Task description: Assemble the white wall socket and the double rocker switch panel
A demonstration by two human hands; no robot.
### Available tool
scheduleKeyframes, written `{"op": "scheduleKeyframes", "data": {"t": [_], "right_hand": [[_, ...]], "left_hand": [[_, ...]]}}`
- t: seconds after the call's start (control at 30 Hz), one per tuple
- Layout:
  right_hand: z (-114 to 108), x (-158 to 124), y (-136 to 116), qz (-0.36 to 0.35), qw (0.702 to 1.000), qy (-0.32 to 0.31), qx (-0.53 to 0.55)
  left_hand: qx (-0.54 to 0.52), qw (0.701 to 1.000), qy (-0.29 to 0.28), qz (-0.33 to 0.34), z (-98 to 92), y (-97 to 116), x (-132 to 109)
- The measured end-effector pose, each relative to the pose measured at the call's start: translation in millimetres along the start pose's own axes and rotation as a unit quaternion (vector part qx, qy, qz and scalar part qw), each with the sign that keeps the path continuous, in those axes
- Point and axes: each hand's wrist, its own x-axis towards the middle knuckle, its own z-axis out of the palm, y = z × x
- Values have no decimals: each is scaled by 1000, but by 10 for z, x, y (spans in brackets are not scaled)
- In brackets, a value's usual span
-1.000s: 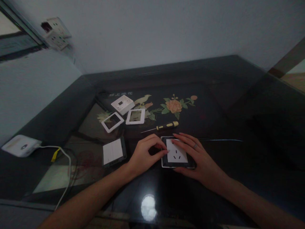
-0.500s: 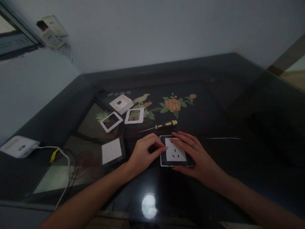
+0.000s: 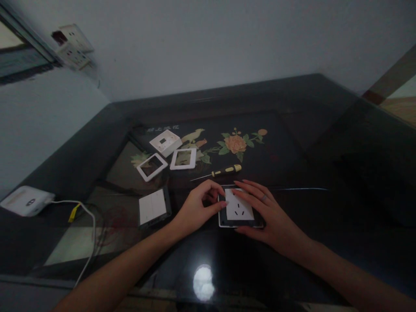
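A wall socket (image 3: 239,207) with a white slotted face and dark surround lies face up on the table, a white edge showing beneath. My right hand (image 3: 260,203) spans it from the right, fingers over its top edge and face, thumb at its lower edge. At the socket's left edge, my left hand (image 3: 202,204) is closed in a pinch; whatever its fingertips hold is too small to make out. Just beyond the hands lies a screwdriver (image 3: 226,170) with a black and yellow handle. A white-faced switch (image 3: 152,206) rests left of my left hand.
Two white frames (image 3: 183,159) and a white mounting box (image 3: 166,142) lie at the back left of the dark glossy table (image 3: 308,143). At the far left are a white device (image 3: 27,200) and its cable (image 3: 94,229). Wall outlets (image 3: 74,47) are at the upper left.
My left hand's fingers have shifted slightly at the socket's left edge, the index finger bending up. My right hand and the socket stay in place.
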Motion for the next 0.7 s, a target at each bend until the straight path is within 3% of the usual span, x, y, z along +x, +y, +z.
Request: {"op": "scheduleKeyframes", "data": {"t": [0.23,0.5,0.57,0.63,0.7], "right_hand": [[-1,9,-1,4,1000,-3,-1],[-15,4,0,5,1000,-8,-6],[-18,7,1,7,1000,-14,-1],[-22,9,2,11,1000,-19,5],[-25,9,3,16,1000,-21,9]], "left_hand": [[41,998,-17,54,-48,1,-4],[147,983,38,104,-218,65,109],[261,956,11,135,-281,102,207],[394,906,-18,155,-313,125,325],[458,875,-28,155,-299,128,441]]}}
